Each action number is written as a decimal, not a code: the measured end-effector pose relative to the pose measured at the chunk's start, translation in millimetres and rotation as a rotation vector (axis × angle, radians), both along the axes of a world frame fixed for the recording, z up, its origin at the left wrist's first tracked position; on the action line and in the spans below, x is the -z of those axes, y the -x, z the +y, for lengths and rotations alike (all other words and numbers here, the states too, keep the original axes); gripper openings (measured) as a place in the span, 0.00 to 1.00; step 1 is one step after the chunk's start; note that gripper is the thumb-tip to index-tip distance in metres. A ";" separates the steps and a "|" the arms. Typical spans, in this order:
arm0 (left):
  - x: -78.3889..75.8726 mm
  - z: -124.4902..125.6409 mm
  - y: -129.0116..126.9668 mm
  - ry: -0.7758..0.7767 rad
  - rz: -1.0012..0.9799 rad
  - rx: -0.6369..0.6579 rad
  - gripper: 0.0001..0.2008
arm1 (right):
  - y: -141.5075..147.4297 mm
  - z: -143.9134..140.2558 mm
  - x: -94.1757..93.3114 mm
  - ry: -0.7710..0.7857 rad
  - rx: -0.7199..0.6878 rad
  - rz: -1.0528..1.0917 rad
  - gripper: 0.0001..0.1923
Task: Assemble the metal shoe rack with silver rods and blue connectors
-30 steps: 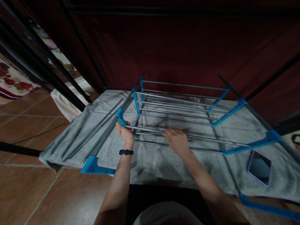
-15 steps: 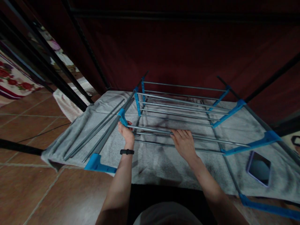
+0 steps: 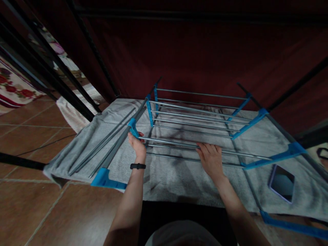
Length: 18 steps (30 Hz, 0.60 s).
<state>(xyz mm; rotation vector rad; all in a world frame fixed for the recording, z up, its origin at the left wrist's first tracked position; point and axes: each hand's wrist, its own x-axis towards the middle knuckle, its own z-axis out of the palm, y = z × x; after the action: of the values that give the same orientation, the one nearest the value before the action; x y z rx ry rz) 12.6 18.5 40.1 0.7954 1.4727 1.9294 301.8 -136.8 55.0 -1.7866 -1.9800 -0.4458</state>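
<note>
I have 1 view only, from the camera on my head, so no 2nd view overlaps it. It looks forward and steeply down over my forearms at the drying rack (image 3: pixel 194 119), which fills the middle of the frame at arm's reach. My left hand (image 3: pixel 137 145) and right hand (image 3: pixel 211 160) sit at the rack's near rails. Beyond the rack the view ends at a dark red curtain (image 3: pixel 200 51); left of it, tiled floor (image 3: pixel 30 136) runs out.

One drying rack (image 3: pixel 194 118) at centre; one phone (image 3: pixel 281 182) at four o'clock; one grey towel (image 3: pixel 169 174) underneath; two hands.
</note>
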 end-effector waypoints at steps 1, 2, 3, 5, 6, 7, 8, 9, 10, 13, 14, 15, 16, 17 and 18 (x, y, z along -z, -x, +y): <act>0.4 0.1 0.1 -0.004 0.002 0.002 0.28 | 0.0 0.4 -1.0 0.005 0.001 -0.010 0.15; 0.7 0.1 0.2 -0.004 0.004 0.007 0.28 | 0.0 0.8 -2.3 0.007 0.001 -0.022 0.15; 0.8 0.1 0.3 -0.001 0.004 0.009 0.27 | 0.2 1.2 -3.7 0.007 0.002 -0.033 0.15; 0.8 0.2 0.5 0.010 0.002 0.010 0.27 | 0.3 2.0 -6.3 0.007 -0.002 -0.056 0.15; 0.6 0.2 0.5 0.015 0.001 0.009 0.27 | 0.2 2.2 -7.2 0.010 -0.005 -0.066 0.14; 0.3 0.2 0.6 0.018 0.000 0.007 0.27 | 0.1 2.4 -7.8 0.012 -0.008 -0.073 0.14; -0.1 0.1 0.7 0.020 0.000 0.007 0.27 | -0.1 2.6 -8.2 0.013 -0.011 -0.077 0.14; -0.5 0.0 0.7 0.021 0.000 0.009 0.26 | -0.4 2.8 -8.3 0.013 -0.013 -0.077 0.14; -1.0 -0.2 0.7 0.020 0.000 0.012 0.26 | -0.6 3.0 -8.1 0.012 -0.016 -0.076 0.14; -2.2 -0.7 0.7 0.015 0.003 0.016 0.26 | -0.8 3.6 -7.3 0.000 -0.013 -0.065 0.15; -2.2 -0.9 0.8 0.012 0.006 0.015 0.27 | -0.7 3.7 -7.0 -0.003 -0.011 -0.060 0.15; -2.0 -1.0 0.9 0.011 0.011 0.014 0.27 | -0.6 3.8 -6.8 -0.006 -0.011 -0.055 0.15; -1.6 -1.0 1.1 0.011 0.015 0.014 0.27 | -0.4 3.9 -6.5 -0.009 -0.012 -0.051 0.14; -1.0 -1.0 1.4 0.011 0.019 0.016 0.28 | -0.2 3.9 -6.2 -0.013 -0.013 -0.048 0.14; -0.2 -0.9 1.8 0.010 0.021 0.018 0.28 | -0.1 3.8 -5.9 -0.018 -0.016 -0.046 0.14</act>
<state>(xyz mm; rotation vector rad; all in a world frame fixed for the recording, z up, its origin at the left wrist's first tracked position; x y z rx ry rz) 10.8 17.6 40.3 0.8241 1.4814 1.9041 301.9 -133.0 60.9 -1.7634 -2.0141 -0.5021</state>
